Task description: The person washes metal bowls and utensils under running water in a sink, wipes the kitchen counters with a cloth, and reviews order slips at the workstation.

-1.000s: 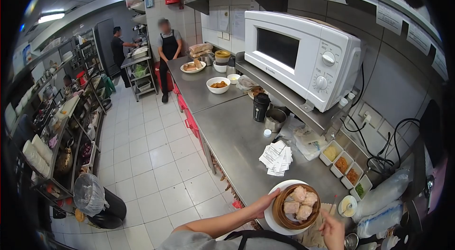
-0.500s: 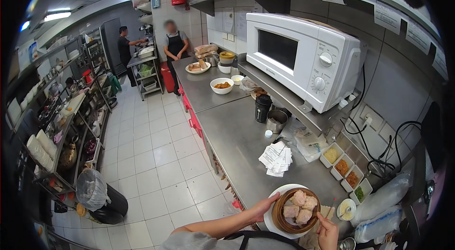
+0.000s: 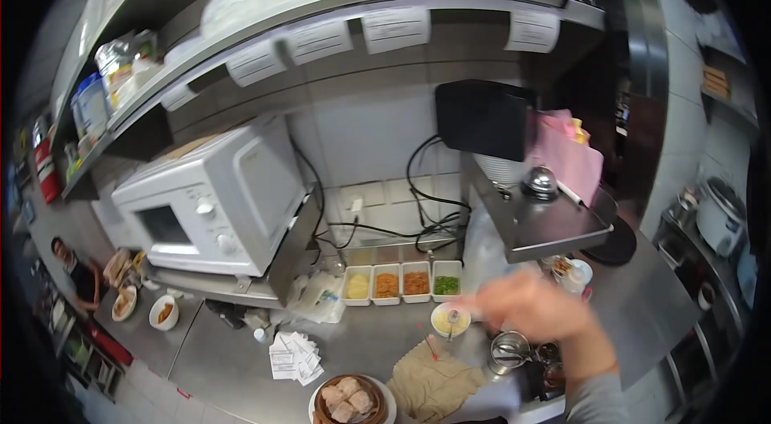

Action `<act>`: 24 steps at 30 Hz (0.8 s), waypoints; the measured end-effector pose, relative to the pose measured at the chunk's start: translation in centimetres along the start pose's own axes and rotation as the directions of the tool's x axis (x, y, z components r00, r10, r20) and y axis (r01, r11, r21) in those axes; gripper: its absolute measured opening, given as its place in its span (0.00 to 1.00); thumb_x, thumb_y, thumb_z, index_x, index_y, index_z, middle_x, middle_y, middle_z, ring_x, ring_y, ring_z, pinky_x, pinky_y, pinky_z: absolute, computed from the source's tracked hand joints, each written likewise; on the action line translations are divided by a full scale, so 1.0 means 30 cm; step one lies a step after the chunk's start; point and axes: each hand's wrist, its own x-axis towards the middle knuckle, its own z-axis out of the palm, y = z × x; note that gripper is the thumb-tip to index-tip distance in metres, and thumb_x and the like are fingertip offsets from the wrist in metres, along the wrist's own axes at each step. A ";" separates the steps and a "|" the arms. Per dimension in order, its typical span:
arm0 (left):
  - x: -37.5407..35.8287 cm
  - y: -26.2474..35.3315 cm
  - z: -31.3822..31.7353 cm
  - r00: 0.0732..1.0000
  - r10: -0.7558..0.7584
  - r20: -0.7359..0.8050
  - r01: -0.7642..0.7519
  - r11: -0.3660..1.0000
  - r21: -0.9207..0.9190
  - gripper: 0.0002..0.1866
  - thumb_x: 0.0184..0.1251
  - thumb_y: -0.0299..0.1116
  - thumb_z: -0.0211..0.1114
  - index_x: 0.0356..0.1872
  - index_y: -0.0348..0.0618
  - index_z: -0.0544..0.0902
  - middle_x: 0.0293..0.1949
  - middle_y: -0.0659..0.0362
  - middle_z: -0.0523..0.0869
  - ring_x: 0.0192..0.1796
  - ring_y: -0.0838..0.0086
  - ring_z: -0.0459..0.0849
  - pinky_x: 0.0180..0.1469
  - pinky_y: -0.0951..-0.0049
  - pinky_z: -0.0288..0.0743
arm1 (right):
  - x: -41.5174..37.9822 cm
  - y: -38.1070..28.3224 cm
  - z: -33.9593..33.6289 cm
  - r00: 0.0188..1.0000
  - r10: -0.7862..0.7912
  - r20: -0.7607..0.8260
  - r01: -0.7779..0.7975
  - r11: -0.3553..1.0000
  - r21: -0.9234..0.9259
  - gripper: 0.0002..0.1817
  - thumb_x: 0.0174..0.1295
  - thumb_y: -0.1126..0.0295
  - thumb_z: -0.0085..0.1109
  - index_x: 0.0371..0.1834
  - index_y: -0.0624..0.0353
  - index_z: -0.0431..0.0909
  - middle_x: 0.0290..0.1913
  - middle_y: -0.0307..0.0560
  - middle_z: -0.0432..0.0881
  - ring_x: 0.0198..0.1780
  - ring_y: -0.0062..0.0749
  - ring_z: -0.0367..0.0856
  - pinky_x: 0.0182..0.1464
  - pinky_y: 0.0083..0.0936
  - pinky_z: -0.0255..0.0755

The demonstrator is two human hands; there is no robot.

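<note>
My right hand (image 3: pixel 534 311), smeared by motion, reaches over the counter just right of a small white bowl (image 3: pixel 450 320) with a spoon in it. Whether its fingers hold anything cannot be made out. At the bottom edge, a round bamboo steamer (image 3: pixel 377 406) of several pale dumplings (image 3: pixel 347 400) sits on a white plate (image 3: pixel 391 410), partly cut off. My left hand is out of view. Behind the bowl stands a row of white containers: chopped yellowish food (image 3: pixel 357 286), orange-brown toppings (image 3: pixel 386 286) and chopped greens (image 3: pixel 446 285).
A beige cloth (image 3: pixel 434 380) and paper slips (image 3: pixel 295 357) lie on the steel counter (image 3: pixel 233 360). Metal pots (image 3: pixel 509 350) stand below my right forearm. A microwave (image 3: pixel 213 203) sits at left; a small raised shelf (image 3: pixel 554 227) juts out at right. A person (image 3: pixel 80 275) stands far left.
The view has swung right. My right hand has left the steamer's rim and moved out over the counter at the right. My left hand, earlier holding the plate, has gone out of view.
</note>
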 end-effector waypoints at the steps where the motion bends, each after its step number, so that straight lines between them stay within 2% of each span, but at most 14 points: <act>1: 0.000 -0.003 -0.002 1.000 0.002 -0.019 -0.002 1.000 -0.007 0.28 0.72 0.50 0.44 0.66 0.45 0.63 0.65 0.53 0.68 0.66 0.60 0.68 0.66 0.54 0.63 | 0.037 -0.064 -0.097 0.984 0.093 -0.155 -0.104 0.993 -0.062 0.29 0.48 0.84 0.46 0.55 0.51 0.79 0.28 0.48 0.81 0.21 0.26 0.71 0.30 0.24 0.71; 4: 0.007 -0.011 -0.020 0.998 0.027 -0.054 -0.028 0.999 -0.019 0.28 0.73 0.50 0.43 0.67 0.45 0.63 0.65 0.53 0.68 0.66 0.60 0.67 0.66 0.55 0.62 | 0.171 -0.051 -0.383 0.838 -0.017 -0.546 -0.192 0.927 -0.324 0.27 0.49 0.84 0.40 0.50 0.58 0.81 0.21 0.43 0.78 0.20 0.19 0.70 0.25 0.21 0.68; 5: 0.006 -0.015 -0.036 0.998 0.032 -0.060 -0.033 0.999 -0.024 0.28 0.73 0.50 0.43 0.67 0.44 0.63 0.65 0.53 0.68 0.66 0.60 0.67 0.66 0.55 0.62 | 0.203 -0.035 -0.472 0.747 0.083 -0.659 -0.360 0.885 -0.296 0.26 0.49 0.84 0.39 0.49 0.60 0.81 0.31 0.50 0.80 0.21 0.21 0.72 0.27 0.22 0.70; 6: 0.009 -0.020 -0.055 0.997 0.041 -0.064 -0.043 0.999 -0.029 0.28 0.73 0.50 0.43 0.67 0.44 0.63 0.65 0.53 0.68 0.66 0.60 0.67 0.66 0.55 0.62 | 0.226 -0.010 -0.548 0.725 -0.023 -0.688 -0.397 0.803 -0.445 0.25 0.48 0.83 0.39 0.48 0.61 0.81 0.43 0.55 0.79 0.33 0.29 0.79 0.40 0.24 0.73; 8: 0.011 -0.030 -0.095 0.996 0.054 -0.073 -0.057 0.997 -0.045 0.28 0.73 0.50 0.42 0.67 0.44 0.62 0.65 0.52 0.68 0.66 0.60 0.67 0.67 0.56 0.62 | 0.266 0.143 -0.698 0.640 -0.443 -0.627 -0.471 0.419 -0.776 0.24 0.48 0.81 0.40 0.48 0.62 0.81 0.49 0.58 0.77 0.48 0.40 0.78 0.55 0.26 0.68; 11: 0.009 -0.067 -0.187 0.988 0.067 -0.142 -0.082 0.991 -0.107 0.28 0.74 0.50 0.41 0.67 0.43 0.62 0.65 0.52 0.68 0.66 0.60 0.67 0.67 0.56 0.62 | 0.282 0.197 -0.827 0.647 0.033 -0.762 -0.435 0.836 -0.334 0.25 0.50 0.76 0.43 0.54 0.61 0.77 0.50 0.49 0.79 0.55 0.35 0.75 0.60 0.25 0.64; 14: 0.072 -0.102 -0.236 0.947 -0.085 -0.310 0.015 0.975 -0.221 0.29 0.73 0.52 0.41 0.67 0.44 0.62 0.65 0.53 0.68 0.66 0.57 0.67 0.67 0.53 0.60 | 0.187 0.434 -1.084 0.896 0.045 -0.442 -0.058 0.998 -0.016 0.22 0.67 0.71 0.40 0.65 0.60 0.66 0.66 0.43 0.67 0.67 0.31 0.63 0.64 0.23 0.60; 15: 0.044 -0.045 -0.138 0.926 -0.142 -0.349 0.046 0.962 -0.268 0.29 0.72 0.53 0.43 0.66 0.46 0.64 0.65 0.53 0.69 0.66 0.57 0.67 0.66 0.52 0.61 | 0.243 0.190 -0.845 0.651 0.219 -0.727 -0.096 0.974 0.207 0.18 0.62 0.73 0.52 0.55 0.68 0.75 0.44 0.53 0.79 0.43 0.34 0.76 0.47 0.27 0.68; 16: 0.091 -0.089 -0.182 0.890 -0.157 -0.428 0.047 0.965 -0.256 0.29 0.72 0.53 0.44 0.63 0.42 0.67 0.62 0.50 0.72 0.63 0.56 0.69 0.64 0.53 0.63 | 0.184 0.305 -0.961 0.777 0.154 -0.610 -0.034 0.979 0.203 0.20 0.56 0.82 0.48 0.54 0.67 0.76 0.40 0.49 0.77 0.34 0.28 0.71 0.37 0.25 0.66; 17: 0.165 -0.148 -0.238 0.859 -0.060 -0.508 -0.049 0.979 -0.198 0.29 0.72 0.53 0.45 0.62 0.38 0.67 0.59 0.47 0.74 0.61 0.56 0.71 0.62 0.53 0.65 | 0.192 0.230 -0.857 0.742 0.116 -0.660 -0.037 0.990 0.133 0.20 0.55 0.82 0.48 0.53 0.69 0.76 0.38 0.46 0.75 0.30 0.25 0.65 0.32 0.21 0.62; 19: 0.198 -0.204 -0.243 0.768 0.191 -0.611 -0.163 0.981 0.102 0.30 0.72 0.52 0.44 0.58 0.33 0.69 0.54 0.42 0.76 0.57 0.53 0.74 0.60 0.53 0.65 | 0.213 0.070 -0.618 0.652 -0.112 -0.750 -0.072 0.975 -0.209 0.20 0.55 0.80 0.46 0.52 0.69 0.77 0.43 0.48 0.79 0.39 0.32 0.72 0.40 0.28 0.67; 21: 0.205 -0.177 -0.186 0.654 0.506 -0.562 -0.176 0.825 0.538 0.30 0.72 0.51 0.43 0.54 0.29 0.72 0.49 0.38 0.77 0.54 0.49 0.76 0.58 0.52 0.65 | 0.221 -0.058 -0.458 0.648 -0.306 -0.697 -0.320 0.721 -0.614 0.21 0.56 0.79 0.43 0.54 0.69 0.75 0.52 0.57 0.74 0.48 0.41 0.74 0.49 0.33 0.68; 22: 0.216 -0.187 -0.192 0.669 0.524 -0.527 -0.129 0.781 0.612 0.29 0.72 0.51 0.43 0.52 0.29 0.73 0.49 0.37 0.77 0.53 0.48 0.75 0.58 0.52 0.64 | 0.223 -0.099 -0.407 0.690 -0.370 -0.622 -0.367 0.561 -0.742 0.22 0.57 0.79 0.41 0.56 0.70 0.74 0.55 0.61 0.71 0.50 0.44 0.74 0.52 0.34 0.68; 24: 0.242 -0.195 -0.225 0.706 0.550 -0.446 -0.040 0.660 0.750 0.29 0.72 0.50 0.43 0.48 0.29 0.76 0.47 0.34 0.77 0.52 0.44 0.74 0.58 0.52 0.63 | 0.258 -0.148 -0.306 0.715 -0.568 -0.407 -0.236 0.352 -0.906 0.24 0.57 0.79 0.40 0.59 0.70 0.71 0.58 0.64 0.67 0.53 0.49 0.73 0.55 0.36 0.69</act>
